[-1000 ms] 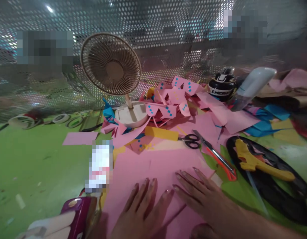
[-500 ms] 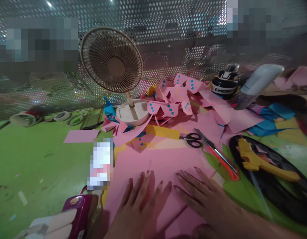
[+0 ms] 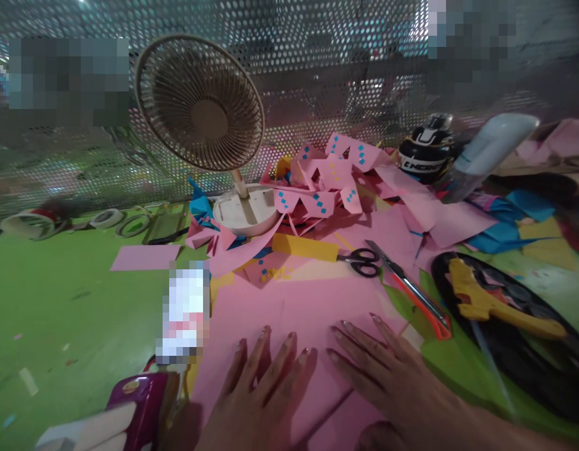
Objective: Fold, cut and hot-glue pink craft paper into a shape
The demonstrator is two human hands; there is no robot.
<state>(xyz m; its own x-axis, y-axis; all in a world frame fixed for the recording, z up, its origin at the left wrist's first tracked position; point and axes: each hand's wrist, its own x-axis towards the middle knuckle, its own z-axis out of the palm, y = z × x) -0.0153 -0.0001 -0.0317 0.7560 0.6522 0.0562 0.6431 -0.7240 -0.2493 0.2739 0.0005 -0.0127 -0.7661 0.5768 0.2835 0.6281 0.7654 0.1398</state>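
Observation:
A large sheet of pink paper (image 3: 299, 307) lies on the green table in front of me. My left hand (image 3: 261, 401) rests on its left part with the fingers spread, holding nothing. On the right part of the sheet, my right hand (image 3: 388, 376) lies palm down, fingers stretched out; its thumb is partly tucked beneath. A dark line, perhaps a fold or edge, runs across the paper between the hands. Beyond the fingertips are black-handled scissors (image 3: 365, 262), their blades under a yellow paper strip (image 3: 304, 248), and an orange utility knife (image 3: 421, 300).
A yellow glue gun (image 3: 496, 307) sits on a black tray (image 3: 543, 391) at right. Behind stand a fan (image 3: 209, 119), a heap of cut pink paper (image 3: 327, 178), a black jar (image 3: 425, 150) and a tilted bottle (image 3: 496, 150). A purple object (image 3: 139, 394) is at lower left.
My left hand has shifted slightly and its fingers sit a little differently on the pink paper. My right hand stays nearly in place. The view has turned a little.

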